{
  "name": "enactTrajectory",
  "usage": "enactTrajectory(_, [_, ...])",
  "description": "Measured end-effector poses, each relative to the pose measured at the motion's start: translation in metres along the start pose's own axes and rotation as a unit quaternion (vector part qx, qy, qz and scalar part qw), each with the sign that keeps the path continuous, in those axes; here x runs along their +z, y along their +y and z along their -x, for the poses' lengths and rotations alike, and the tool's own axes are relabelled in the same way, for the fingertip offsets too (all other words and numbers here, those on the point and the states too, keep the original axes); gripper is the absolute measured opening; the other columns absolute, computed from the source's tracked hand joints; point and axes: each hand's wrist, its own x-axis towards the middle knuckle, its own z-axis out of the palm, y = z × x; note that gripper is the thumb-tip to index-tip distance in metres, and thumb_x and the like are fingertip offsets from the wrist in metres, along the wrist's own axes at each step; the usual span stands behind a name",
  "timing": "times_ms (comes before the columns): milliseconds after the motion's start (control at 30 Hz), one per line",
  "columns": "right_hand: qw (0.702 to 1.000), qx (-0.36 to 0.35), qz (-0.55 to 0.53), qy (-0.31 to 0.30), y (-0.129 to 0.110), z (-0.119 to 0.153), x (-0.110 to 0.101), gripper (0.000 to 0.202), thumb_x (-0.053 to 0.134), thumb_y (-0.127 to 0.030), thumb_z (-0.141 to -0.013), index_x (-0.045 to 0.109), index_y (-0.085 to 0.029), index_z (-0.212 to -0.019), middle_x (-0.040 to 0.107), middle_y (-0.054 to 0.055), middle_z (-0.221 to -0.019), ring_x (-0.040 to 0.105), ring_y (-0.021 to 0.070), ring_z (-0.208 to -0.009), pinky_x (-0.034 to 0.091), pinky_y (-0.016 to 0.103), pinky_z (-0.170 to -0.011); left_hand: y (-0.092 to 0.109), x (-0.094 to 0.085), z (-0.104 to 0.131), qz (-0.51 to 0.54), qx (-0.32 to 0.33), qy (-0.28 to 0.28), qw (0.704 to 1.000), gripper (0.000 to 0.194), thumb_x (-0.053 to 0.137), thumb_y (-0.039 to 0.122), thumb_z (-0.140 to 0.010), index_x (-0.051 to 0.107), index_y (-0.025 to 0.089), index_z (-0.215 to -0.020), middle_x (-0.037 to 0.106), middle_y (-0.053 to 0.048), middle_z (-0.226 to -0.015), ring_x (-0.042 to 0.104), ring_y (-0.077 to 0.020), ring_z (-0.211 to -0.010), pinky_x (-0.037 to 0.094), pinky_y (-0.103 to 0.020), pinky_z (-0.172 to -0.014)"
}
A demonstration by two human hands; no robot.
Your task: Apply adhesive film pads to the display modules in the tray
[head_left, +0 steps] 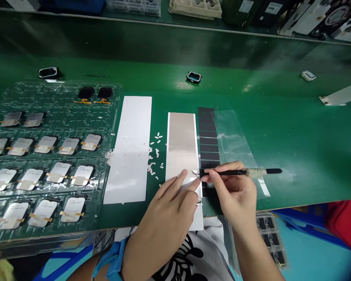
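Note:
A beige strip sheet with white edges [181, 136] lies in front of me on the green bench. My left hand [169, 210] presses on its near part, fingers stretched out and a little apart. Between thumb and fingers, my right hand [236, 191] grips a slim black pen-like tool [234, 172], tape wound round its rear part. The tool's thin pale tip touches or hovers just over the sheet's right edge, beside my left fingertips; its exact kind is unclear. Just right of the sheet is a strip of dark rectangles [207, 132], partly covered by my right hand.
At left, a clear plastic tray [61, 113] holds several small screen parts. A white sheet [131, 148] lies beside it, with small scraps [156, 152] scattered nearby. Clear film [234, 132] lies at right. Watch-like cases [194, 77] stand farther back, below a shelf.

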Motion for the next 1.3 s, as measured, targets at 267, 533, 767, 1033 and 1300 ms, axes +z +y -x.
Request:
enactTrajectory(267, [0.972, -0.006, -0.193, 0.131, -0.008, 0.002, 0.005, 0.013, 0.072, -0.017, -0.084, 0.059, -0.021, -0.087, 0.067, -0.003, -0.076, 0.073, 0.0119, -0.075, 0.063, 0.022, -0.068, -0.001, -0.006, -0.008, 0.165, -0.109, 0.114, 0.974, 0.007, 0.047, 0.018, -0.099, 0.048, 0.022, -0.104, 0.068, -0.006, -0.120, 0.062, -0.0212, -0.118, 0.054, -0.035, -0.091])
enactTrajectory(533, [0.970, -0.017, -0.228, 0.080, -0.018, 0.011, 0.017, 0.012, 0.064, -0.015, -0.089, 0.055, -0.022, -0.092, 0.069, -0.001, -0.081, 0.075, 0.0162, -0.075, 0.066, 0.031, -0.069, 0.000, -0.009, -0.012, 0.471, -0.228, 0.212, 0.825, 0.005, 0.046, 0.031, -0.102, 0.046, 0.026, -0.101, 0.063, 0.003, -0.075, 0.063, -0.0111, -0.069, 0.048, -0.021, -0.061])
enactTrajectory(767, [0.976, -0.011, -0.204, 0.078, -0.021, 0.019, 0.033, 0.013, 0.062, -0.018, -0.091, 0.051, -0.024, -0.093, 0.068, 0.000, -0.082, 0.076, 0.0189, -0.081, 0.067, 0.029, -0.068, 0.000, -0.002, -0.015, 0.602, -0.216, 0.183, 0.747, 0.018, 0.040, 0.039, -0.104, 0.049, 0.026, -0.112, 0.055, 0.002, -0.071, 0.052, -0.0107, -0.062, 0.038, -0.021, -0.054])
enactTrajectory(1033, [0.969, -0.024, -0.229, 0.089, -0.018, 0.020, 0.040, 0.013, 0.061, -0.015, -0.091, 0.051, -0.024, -0.094, 0.069, 0.000, -0.085, 0.076, 0.0183, -0.082, 0.066, 0.027, -0.064, 0.001, 0.005, -0.015, 0.621, -0.175, 0.197, 0.738, 0.014, 0.041, 0.036, -0.104, 0.049, 0.028, -0.112, 0.048, 0.003, -0.073, 0.052, -0.0097, -0.068, 0.042, -0.020, -0.061])
enactTrajectory(1300, [0.974, -0.007, -0.207, 0.090, -0.017, 0.019, 0.040, 0.013, 0.062, -0.019, -0.091, 0.050, -0.024, -0.093, 0.069, 0.000, -0.086, 0.076, 0.0185, -0.080, 0.066, 0.027, -0.062, -0.001, 0.008, -0.015, 0.616, -0.188, 0.201, 0.738, 0.014, 0.041, 0.036, -0.104, 0.048, 0.027, -0.112, 0.045, 0.003, -0.073, 0.054, -0.0104, -0.068, 0.043, -0.020, -0.059])
